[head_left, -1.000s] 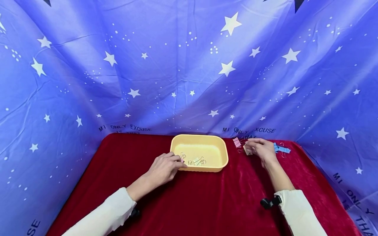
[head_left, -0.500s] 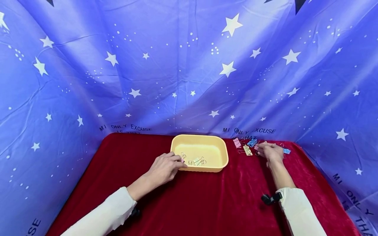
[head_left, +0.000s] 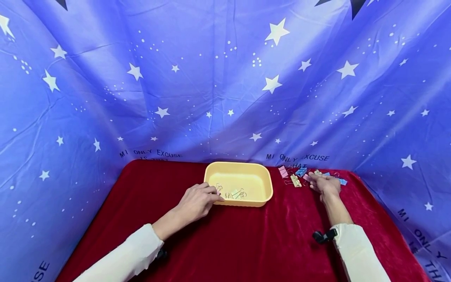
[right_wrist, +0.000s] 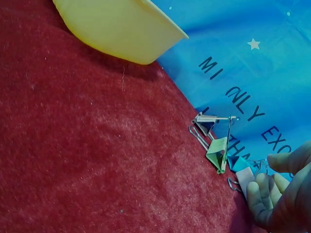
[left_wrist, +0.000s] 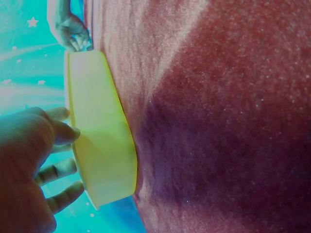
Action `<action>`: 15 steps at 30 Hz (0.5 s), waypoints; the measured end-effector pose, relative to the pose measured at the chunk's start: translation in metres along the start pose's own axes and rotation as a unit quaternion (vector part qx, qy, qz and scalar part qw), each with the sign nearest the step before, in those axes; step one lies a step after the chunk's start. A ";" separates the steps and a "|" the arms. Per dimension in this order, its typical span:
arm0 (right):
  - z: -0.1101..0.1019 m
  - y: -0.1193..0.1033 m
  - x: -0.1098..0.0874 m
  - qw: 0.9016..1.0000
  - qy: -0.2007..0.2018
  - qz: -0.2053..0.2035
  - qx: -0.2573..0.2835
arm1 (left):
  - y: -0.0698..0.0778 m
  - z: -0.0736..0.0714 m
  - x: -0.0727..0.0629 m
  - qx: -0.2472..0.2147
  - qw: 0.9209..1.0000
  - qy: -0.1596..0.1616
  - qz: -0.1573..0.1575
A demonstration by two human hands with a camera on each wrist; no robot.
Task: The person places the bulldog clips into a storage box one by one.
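My left hand (head_left: 198,199) grips the near left corner of a yellow plastic tray (head_left: 269,194). In the left wrist view its thumb lies over the tray's rim, with the other fingers spread beyond it. Inside the tray lie a pale green binder clip (head_left: 235,193) and a pink one (head_left: 218,192) close to my left fingertips. Farther right, my right hand (head_left: 327,186) reaches down to a loose group of binder clips. Its fingertips are at a pink binder clip (right_wrist: 245,177), which still lies among the others; whether they pinch it is unclear.
Near my right hand lie another pink clip (head_left: 283,171), a yellow one (head_left: 295,180), a blue one (head_left: 301,171) and more blue clips (head_left: 342,181), partly overlapping. Dark red cloth (head_left: 225,243) covers the table. A blue starry curtain (head_left: 218,98) hangs right behind it.
My right hand has shifted right over the clips, uncovering a blue clip and more of the yellow one, then stays by the pink clip. My left hand and the tray stay put.
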State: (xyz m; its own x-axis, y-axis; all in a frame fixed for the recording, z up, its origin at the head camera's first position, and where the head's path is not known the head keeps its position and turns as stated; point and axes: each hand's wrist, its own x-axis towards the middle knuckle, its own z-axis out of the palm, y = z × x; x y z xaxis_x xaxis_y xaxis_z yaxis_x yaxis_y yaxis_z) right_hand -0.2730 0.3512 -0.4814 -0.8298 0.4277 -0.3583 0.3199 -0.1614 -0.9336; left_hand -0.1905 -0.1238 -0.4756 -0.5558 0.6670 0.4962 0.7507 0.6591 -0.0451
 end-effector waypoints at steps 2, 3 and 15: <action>-0.001 0.000 0.001 1.000 -0.007 0.008 0.008 | 0.000 0.000 0.000 0.000 1.000 -0.001 -0.001; -0.001 0.001 0.001 1.000 -0.011 0.011 0.009 | 0.000 0.000 0.000 0.001 1.000 -0.001 -0.001; -0.009 -0.006 -0.001 0.996 -0.010 0.050 0.076 | 0.001 0.000 0.001 0.002 1.000 -0.003 -0.003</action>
State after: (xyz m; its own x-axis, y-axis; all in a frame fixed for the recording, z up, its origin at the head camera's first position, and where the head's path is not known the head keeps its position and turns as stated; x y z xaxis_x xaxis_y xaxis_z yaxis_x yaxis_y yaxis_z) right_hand -0.2699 0.3593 -0.4753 -0.8067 0.3854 -0.4479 0.3298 -0.3353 -0.8825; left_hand -0.1901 -0.1226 -0.4748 -0.5629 0.6652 0.4906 0.7461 0.6644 -0.0448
